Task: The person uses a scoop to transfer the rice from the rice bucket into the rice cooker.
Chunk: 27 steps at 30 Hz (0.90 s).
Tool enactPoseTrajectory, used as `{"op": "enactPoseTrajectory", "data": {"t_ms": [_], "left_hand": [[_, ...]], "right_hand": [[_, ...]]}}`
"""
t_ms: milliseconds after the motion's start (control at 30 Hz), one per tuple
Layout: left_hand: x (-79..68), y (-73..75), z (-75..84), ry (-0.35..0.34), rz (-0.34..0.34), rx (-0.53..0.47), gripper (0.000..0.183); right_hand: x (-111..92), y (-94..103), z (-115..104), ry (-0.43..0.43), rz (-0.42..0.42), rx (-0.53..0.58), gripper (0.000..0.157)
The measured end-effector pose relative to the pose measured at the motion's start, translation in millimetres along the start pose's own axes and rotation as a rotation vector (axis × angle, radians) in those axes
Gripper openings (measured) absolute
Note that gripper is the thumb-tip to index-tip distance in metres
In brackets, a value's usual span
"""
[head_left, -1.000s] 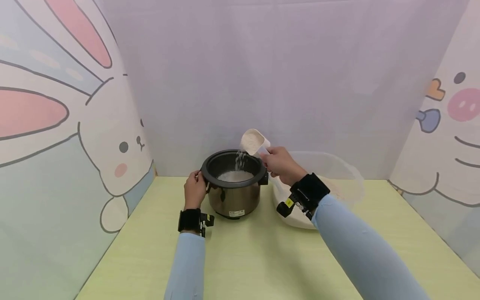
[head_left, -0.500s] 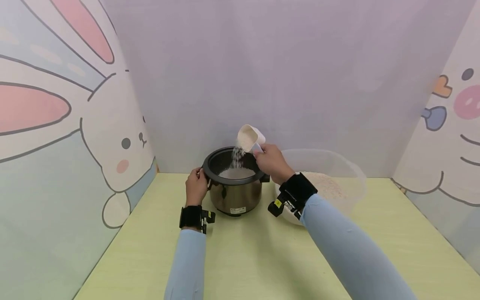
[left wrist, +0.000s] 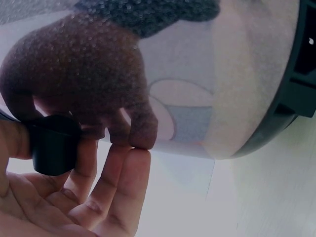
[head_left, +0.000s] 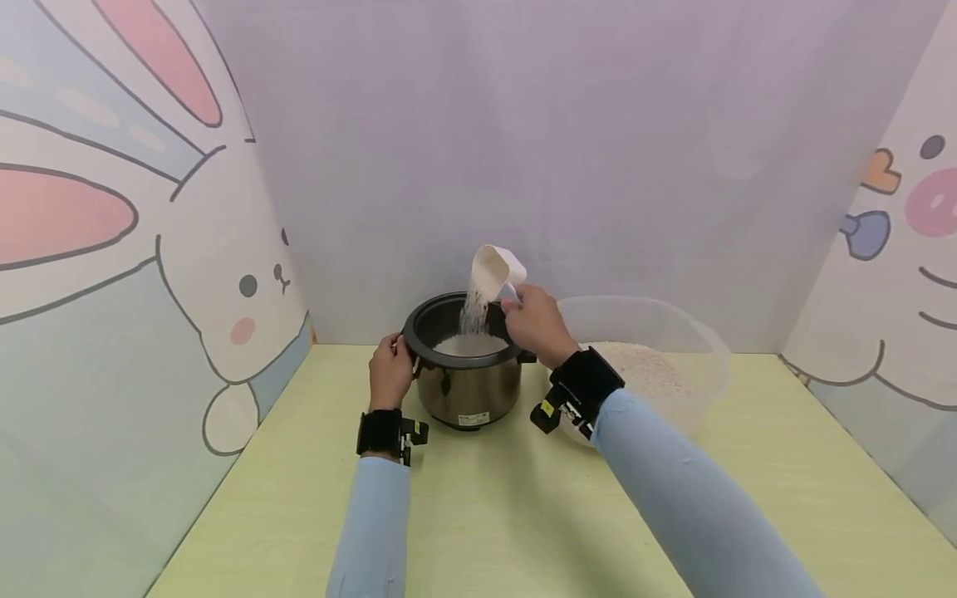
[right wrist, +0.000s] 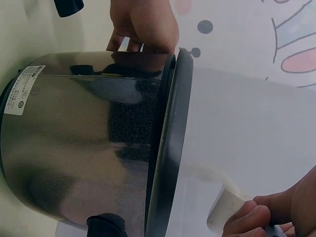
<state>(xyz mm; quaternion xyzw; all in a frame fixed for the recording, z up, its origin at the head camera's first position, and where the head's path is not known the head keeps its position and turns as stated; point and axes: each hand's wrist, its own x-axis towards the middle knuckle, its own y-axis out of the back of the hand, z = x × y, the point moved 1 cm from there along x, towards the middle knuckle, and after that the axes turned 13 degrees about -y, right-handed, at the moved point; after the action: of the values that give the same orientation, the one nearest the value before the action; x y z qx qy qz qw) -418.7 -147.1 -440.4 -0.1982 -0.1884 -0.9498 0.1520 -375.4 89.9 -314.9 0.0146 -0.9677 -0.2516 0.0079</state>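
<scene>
A rice cooker [head_left: 469, 397], metallic with a dark rim and no lid, stands upright on the table. My left hand [head_left: 390, 378] holds its left side; up close in the left wrist view, thumb and fingers lie around the small black side handle [left wrist: 55, 150]. Over the cooker's right rim, my right hand [head_left: 540, 325] grips a white measuring cup [head_left: 510, 266] by its handle. The cup tilts left, mouth down, and a stream of rice [head_left: 473, 316] falls from it onto the rice [head_left: 465, 345] inside. In the right wrist view, fingers partly hide the cup [right wrist: 223, 210].
To the right of the cooker sits a large translucent tub [head_left: 710, 365] with a heap of rice [head_left: 641, 370] in it; my right forearm covers part of it. A pale curtain [head_left: 374, 208] hangs directly behind. Printed cartoon panels [head_left: 239, 332] flank the yellow-green table [head_left: 478, 515].
My right hand has moved slightly left and tipped the measuring cup further. The stream of rice has grown thicker. My left hand keeps its hold on the cooker.
</scene>
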Motion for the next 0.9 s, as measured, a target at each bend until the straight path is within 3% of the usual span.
{"op": "enactPoseTrajectory", "data": {"t_ms": [367,633,900], "left_hand": [[1.1,-0.6,1.4,-0.003,0.000,-0.001,0.044],[-0.2,-1.1,0.0,-0.004,0.001,0.006,0.044],[-1.1,-1.5,0.4,0.002,-0.001,0.014,0.044]], "right_hand": [[0.8,-2.9,-2.7,0.046,0.049,-0.081,0.029],[1.5,-5.7,2.4,0.114,0.131,-0.210,0.024],[-2.0,-5.3,1.9,0.177,0.158,-0.225,0.021]]}}
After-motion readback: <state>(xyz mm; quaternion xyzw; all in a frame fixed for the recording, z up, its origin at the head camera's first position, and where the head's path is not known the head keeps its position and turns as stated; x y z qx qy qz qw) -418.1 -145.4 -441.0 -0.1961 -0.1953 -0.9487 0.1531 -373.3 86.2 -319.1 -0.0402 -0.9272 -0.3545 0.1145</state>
